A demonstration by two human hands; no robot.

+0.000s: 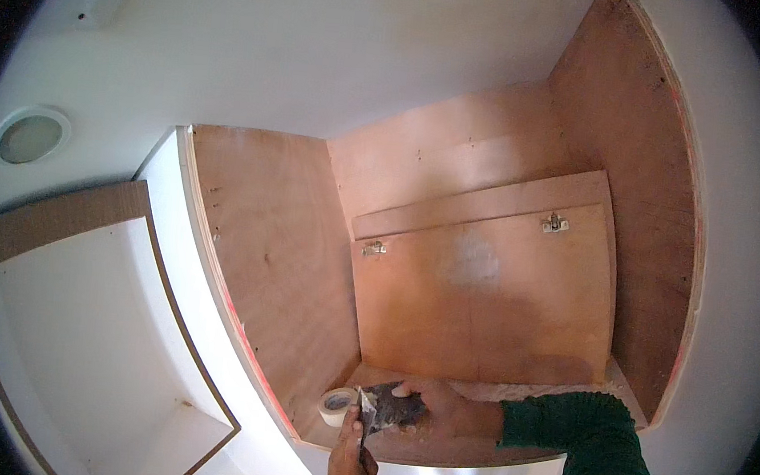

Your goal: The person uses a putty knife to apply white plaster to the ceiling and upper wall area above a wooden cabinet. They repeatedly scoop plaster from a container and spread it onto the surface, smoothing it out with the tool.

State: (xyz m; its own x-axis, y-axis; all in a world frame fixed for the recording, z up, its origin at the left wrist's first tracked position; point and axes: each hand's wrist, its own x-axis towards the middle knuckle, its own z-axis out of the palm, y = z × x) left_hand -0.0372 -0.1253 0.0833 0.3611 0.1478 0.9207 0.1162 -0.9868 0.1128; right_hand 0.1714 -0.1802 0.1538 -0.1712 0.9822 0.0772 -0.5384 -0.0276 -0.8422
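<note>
My left hand [349,469] comes up from the lower edge, closed round a putty knife [364,412] held upright, pale paste smeared on its blade. Right beside it, my right hand [440,408] reaches in from the right in a green sleeve [601,434]. Its thumb lies over a dark, flat, paste-stained plate [395,405], which the fingers grip from behind. Blade and plate meet or nearly meet; I cannot tell which. Just left of them a roll of cream tape [336,406] rests on the cupboard floor.
Around the hands is an open plywood cupboard [267,255]. Inside it two loose door panels [481,308] lean against the back, the front one with metal hinges [555,223]. A white, brown-edged compartment [80,303] lies to the left, below a round ceiling light [31,137].
</note>
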